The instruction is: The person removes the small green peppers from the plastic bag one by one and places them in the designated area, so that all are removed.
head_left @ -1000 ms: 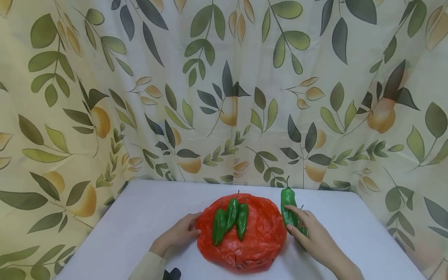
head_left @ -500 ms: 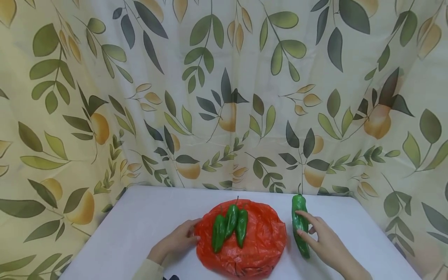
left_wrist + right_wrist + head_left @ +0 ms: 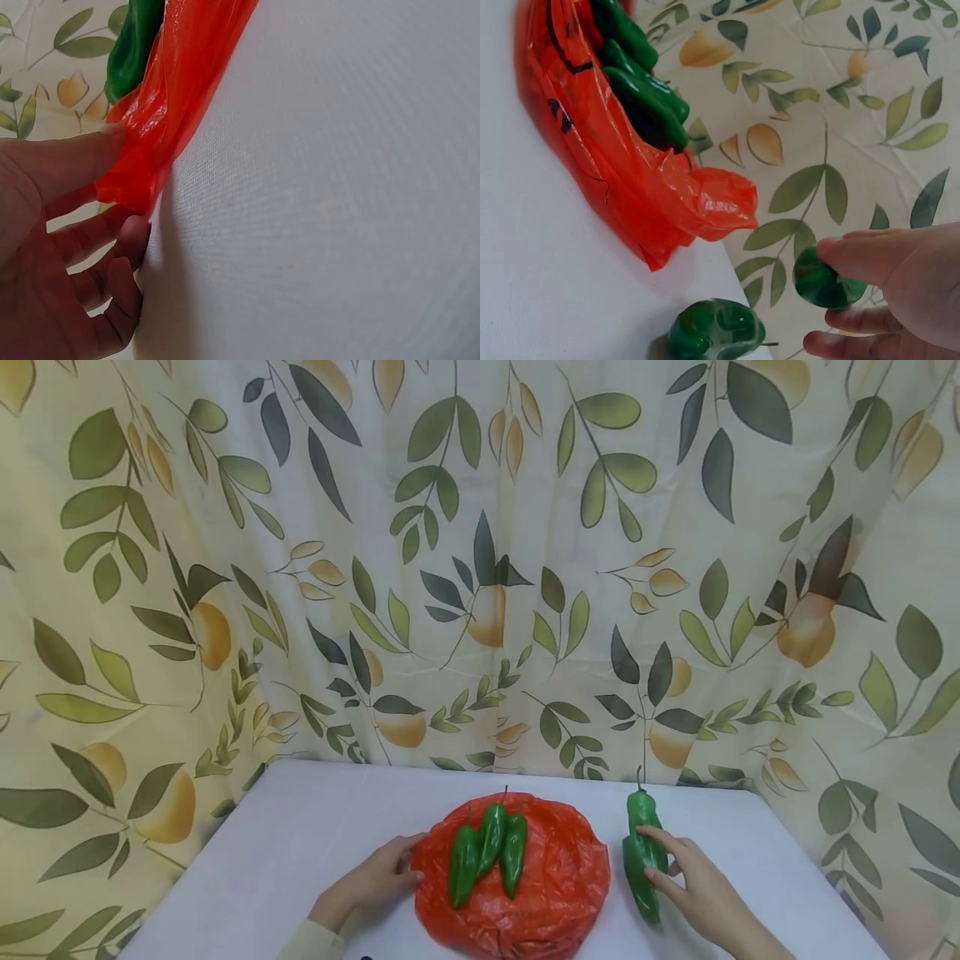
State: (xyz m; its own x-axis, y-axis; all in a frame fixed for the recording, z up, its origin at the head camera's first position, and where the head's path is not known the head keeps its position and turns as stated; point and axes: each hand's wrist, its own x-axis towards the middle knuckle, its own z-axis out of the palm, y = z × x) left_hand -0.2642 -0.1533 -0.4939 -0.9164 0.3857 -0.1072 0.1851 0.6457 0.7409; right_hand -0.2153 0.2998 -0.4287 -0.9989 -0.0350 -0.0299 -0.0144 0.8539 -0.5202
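A round red plastic bag (image 3: 555,868) sits on the table with several green peppers (image 3: 491,843) in its middle. At its left edge my left hand (image 3: 378,877) pinches the plastic between thumb and fingers; the left wrist view shows the thumb (image 3: 94,154) on the red film. To the right of the bag, my right hand (image 3: 701,881) holds a green pepper (image 3: 821,281) between thumb and fingers. A second green pepper (image 3: 716,330) lies on the table close by, between that hand and the bag. In the head view these two overlap, partly hidden by my fingers.
The white-covered table (image 3: 337,802) extends on both sides of the bag. A leaf-and-fruit patterned curtain (image 3: 480,568) hangs behind its back edge and down both sides. Black markings (image 3: 561,112) show on the bag's side.
My right hand has carried its pepper rightward, away from the bag's edge, to above the other pepper. My left hand stays at the bag's left edge. The head view has tilted slightly.
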